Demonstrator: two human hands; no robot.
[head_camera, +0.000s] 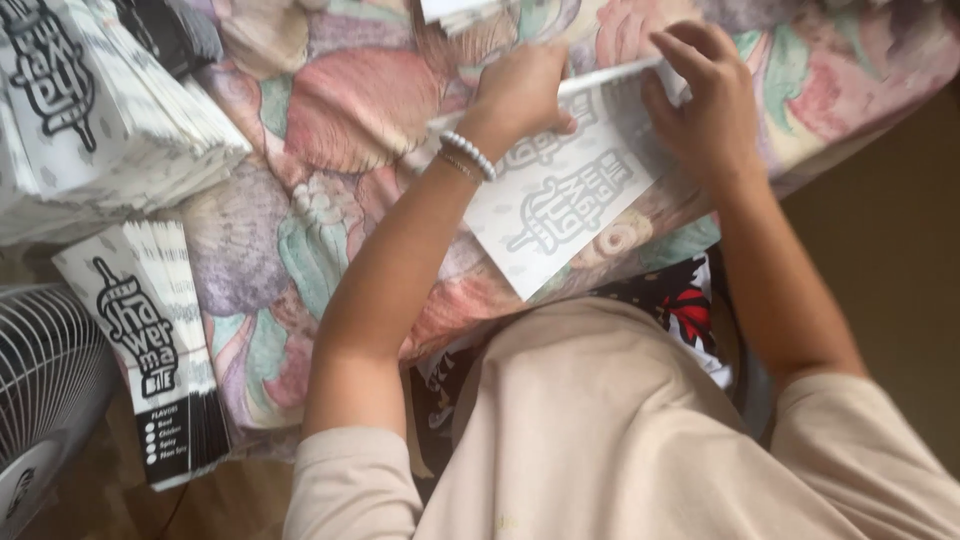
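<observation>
A flat white paper sleeve with black printed lettering (560, 205) lies on a cloth-covered table with a pastel shell pattern (320, 150). My left hand (520, 90), with a bead bracelet at the wrist, presses down on the sleeve's upper left part. My right hand (705, 95) rests its curled fingers on the sleeve's upper right edge. Both hands touch the same sleeve. Its far end is hidden under my fingers.
A tall pile of the same white printed sleeves (90, 120) sits at the top left. A smaller stack (145, 340) hangs over the table's near left edge. A white fan grille (40, 370) stands at the lower left. Another white stack edge (455, 12) shows at the top.
</observation>
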